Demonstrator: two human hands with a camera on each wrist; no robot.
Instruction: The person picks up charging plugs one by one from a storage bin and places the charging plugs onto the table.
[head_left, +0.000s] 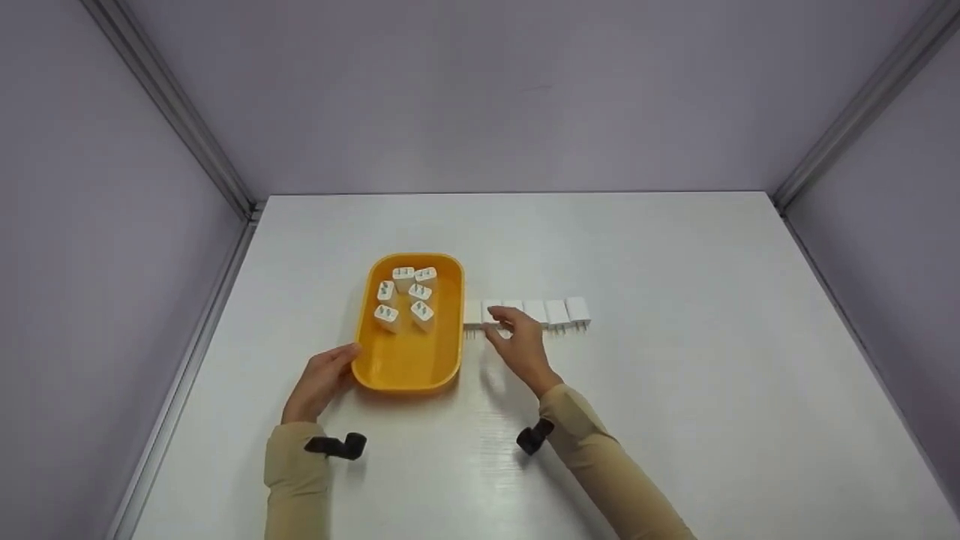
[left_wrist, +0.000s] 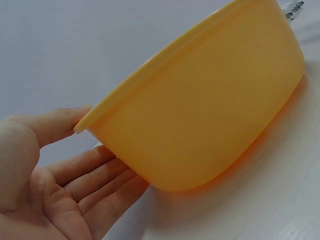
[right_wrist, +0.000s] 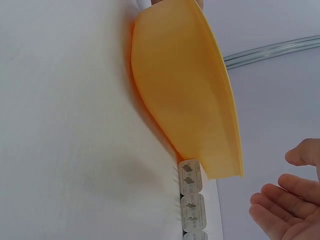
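At the near edge, two tan sleeves (head_left: 615,480) extend over the white table (head_left: 712,390), each with a black wrist-mounted device (head_left: 341,447) at the cuff. The left hand (head_left: 319,386) grips the near-left corner of the yellow tray (head_left: 409,367): the thumb bears on the rim and the fingers lie against the outer wall below it. The tray rests on the table, left of centre, with its long sides running away from the person. To the right of the tray, the right hand (head_left: 523,349) is positioned over the row of white plug adapters (head_left: 556,312); its thumb and fingers are apart, with nothing between them. Six adapters lie side by side in this row, prongs toward the person; the leftmost is next to the tray wall, and contact cannot be determined. Inside the tray, toward its far half, six further adapters (head_left: 387,321) stand with prongs upward. Beyond the table rises a plain grey wall (head_left: 525,127).
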